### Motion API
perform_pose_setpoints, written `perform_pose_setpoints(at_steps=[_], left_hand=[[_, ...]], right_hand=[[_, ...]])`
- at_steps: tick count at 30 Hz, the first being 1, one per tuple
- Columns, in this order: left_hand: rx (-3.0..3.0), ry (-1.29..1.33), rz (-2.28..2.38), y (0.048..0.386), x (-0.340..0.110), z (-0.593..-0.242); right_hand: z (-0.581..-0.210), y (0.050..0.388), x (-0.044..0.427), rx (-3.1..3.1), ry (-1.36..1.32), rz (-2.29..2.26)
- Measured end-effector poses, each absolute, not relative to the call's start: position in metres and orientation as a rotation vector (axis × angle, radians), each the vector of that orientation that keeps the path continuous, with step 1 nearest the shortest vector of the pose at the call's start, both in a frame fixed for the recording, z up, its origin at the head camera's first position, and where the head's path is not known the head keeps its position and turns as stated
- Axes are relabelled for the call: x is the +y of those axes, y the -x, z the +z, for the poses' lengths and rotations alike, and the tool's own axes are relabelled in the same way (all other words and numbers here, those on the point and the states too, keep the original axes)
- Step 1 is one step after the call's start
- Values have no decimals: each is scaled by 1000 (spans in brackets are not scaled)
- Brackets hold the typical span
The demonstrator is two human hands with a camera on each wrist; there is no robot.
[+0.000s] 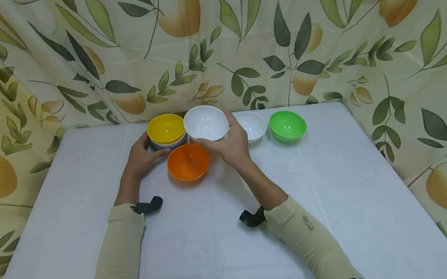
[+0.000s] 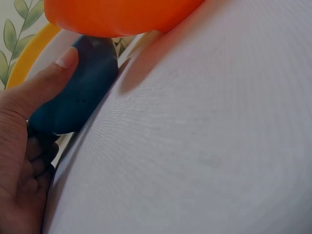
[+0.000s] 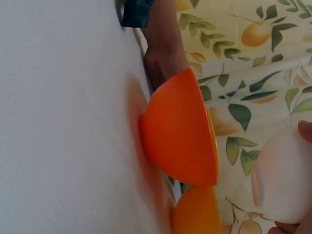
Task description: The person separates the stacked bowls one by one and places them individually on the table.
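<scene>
My left hand (image 1: pixel 140 158) grips the side of a bowl stack at the table's far edge. A yellow bowl (image 1: pixel 165 127) sits on top, a white one (image 2: pixel 46 62) below it, and a dark blue bowl (image 2: pixel 90 90) at the bottom, with the thumb against the blue wall. My right hand (image 1: pixel 232 145) holds a white bowl (image 1: pixel 206 122) by its side, raised off the table just right of the stack. An orange bowl (image 1: pixel 188 163) stands upright on the table in front, between both hands.
Right of my right hand stand another white bowl (image 1: pixel 253 126), partly hidden by the fingers, and a green bowl (image 1: pixel 287 125). A yellow-orange bowl (image 3: pixel 197 212) shows beyond the orange one in the right wrist view. The white-covered table (image 1: pixel 215 251) ends at a patterned curtain (image 1: pixel 248 63).
</scene>
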State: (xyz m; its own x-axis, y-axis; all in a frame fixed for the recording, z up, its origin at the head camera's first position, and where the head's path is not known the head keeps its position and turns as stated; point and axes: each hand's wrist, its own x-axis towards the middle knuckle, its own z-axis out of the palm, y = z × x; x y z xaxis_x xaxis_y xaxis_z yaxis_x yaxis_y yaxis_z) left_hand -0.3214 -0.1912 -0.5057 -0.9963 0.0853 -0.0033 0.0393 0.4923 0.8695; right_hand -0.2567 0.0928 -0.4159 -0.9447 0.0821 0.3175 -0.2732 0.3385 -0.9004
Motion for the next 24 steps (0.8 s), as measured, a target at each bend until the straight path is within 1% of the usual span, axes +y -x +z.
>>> perform_pose_setpoints(at_steps=[9, 24], left_hand=[[2665, -83, 1534, 318, -192, -510], [2673, -72, 1541, 322, -189, -509]], right_hand=[[-415, 251, 95, -2294, -125, 1686], [-412, 249, 107, -2329, -102, 1652]])
